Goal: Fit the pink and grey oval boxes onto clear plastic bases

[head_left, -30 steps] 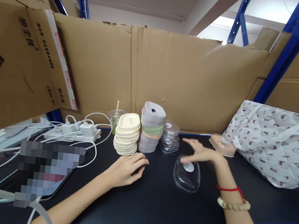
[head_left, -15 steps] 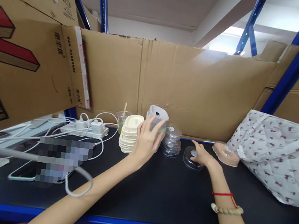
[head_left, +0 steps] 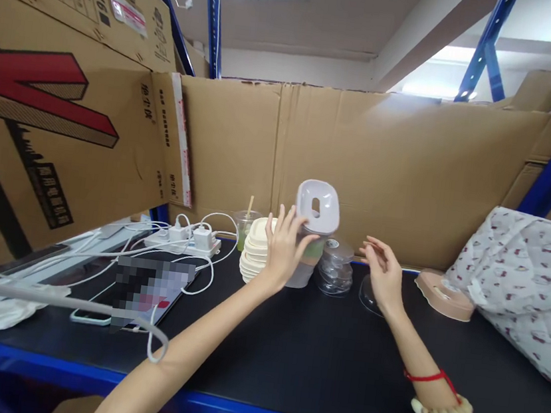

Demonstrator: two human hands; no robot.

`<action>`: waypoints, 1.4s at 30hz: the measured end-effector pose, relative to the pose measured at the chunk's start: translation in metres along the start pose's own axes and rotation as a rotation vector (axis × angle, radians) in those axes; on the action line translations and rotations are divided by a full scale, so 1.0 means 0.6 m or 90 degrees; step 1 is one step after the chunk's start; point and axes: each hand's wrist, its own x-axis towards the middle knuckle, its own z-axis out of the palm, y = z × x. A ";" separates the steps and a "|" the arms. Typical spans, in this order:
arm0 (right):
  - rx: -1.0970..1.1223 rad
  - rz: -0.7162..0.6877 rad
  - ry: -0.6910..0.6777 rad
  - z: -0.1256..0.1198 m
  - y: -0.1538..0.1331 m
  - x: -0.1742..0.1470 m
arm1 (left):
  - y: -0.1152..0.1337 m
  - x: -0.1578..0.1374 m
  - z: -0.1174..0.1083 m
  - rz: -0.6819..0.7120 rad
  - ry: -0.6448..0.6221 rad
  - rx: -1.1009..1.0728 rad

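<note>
Grey lid stack [head_left: 312,238] stands at the back of the black shelf top [head_left: 316,365], w/ its top piece tipped up toward the camera so the slotted face shows. Left hand [head_left: 284,251] is wrapped round the stack's left side, fingers curled on it, thumb hidden behind, so it's clamped on the stack. Cream lid stack [head_left: 254,257] sits touching or just beside it on the left; clear lid stack [head_left: 334,267] just beside on the right. Right hand [head_left: 384,272] hovers near the clear pieces, fingers spread & loosely bent, holding nothing; a single clear lid [head_left: 369,298] lies under it on the shelf. Pink lid [head_left: 445,294] sits farther right, by the printed cloth bag [head_left: 526,291]. Behind the cream stack: drink cup [head_left: 243,226]; left of that, power strip [head_left: 185,242] w/ white cables.

Risk, imo: the grip is one-sided, so the loose pieces could slide apart & spill. The tilt could also knock the cream stack into the cup.
</note>
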 end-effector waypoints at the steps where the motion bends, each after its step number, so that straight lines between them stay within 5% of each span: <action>1: 0.081 0.029 -0.029 0.006 -0.004 -0.005 | 0.003 -0.007 -0.001 0.049 -0.006 0.004; 4: 0.243 0.088 -0.103 0.022 -0.012 -0.021 | 0.012 -0.032 -0.004 0.211 -0.074 0.012; 8: 0.290 0.166 0.032 0.041 -0.013 -0.035 | 0.001 -0.045 -0.016 0.398 -0.078 0.000; 10: 0.328 0.225 0.098 0.046 -0.016 -0.037 | -0.018 -0.033 -0.030 0.332 -0.001 0.010; 13: 0.387 0.291 0.104 0.043 -0.026 -0.037 | -0.061 0.000 -0.058 -0.050 0.084 0.108; 16: 0.410 0.362 0.098 0.041 -0.035 -0.036 | -0.107 0.023 -0.081 -0.370 0.008 0.076; 18: 0.408 0.399 0.098 0.042 -0.039 -0.036 | -0.132 0.025 -0.086 -0.434 -0.035 0.035; 22: 0.381 0.373 0.113 0.051 -0.036 -0.037 | -0.158 0.011 -0.077 -0.462 -0.080 -0.055; 27: 0.377 0.361 0.125 0.057 -0.034 -0.040 | -0.162 0.003 -0.069 -0.466 -0.043 -0.108; 36: 0.399 0.400 0.183 0.051 -0.039 -0.035 | -0.120 0.012 -0.086 -0.428 0.054 -0.193; 40: 0.399 0.372 0.170 0.050 -0.037 -0.038 | -0.071 -0.008 -0.086 -0.290 0.283 -0.291; 42: 0.403 0.333 0.156 0.052 -0.035 -0.042 | -0.044 -0.031 -0.075 -0.244 0.286 -0.353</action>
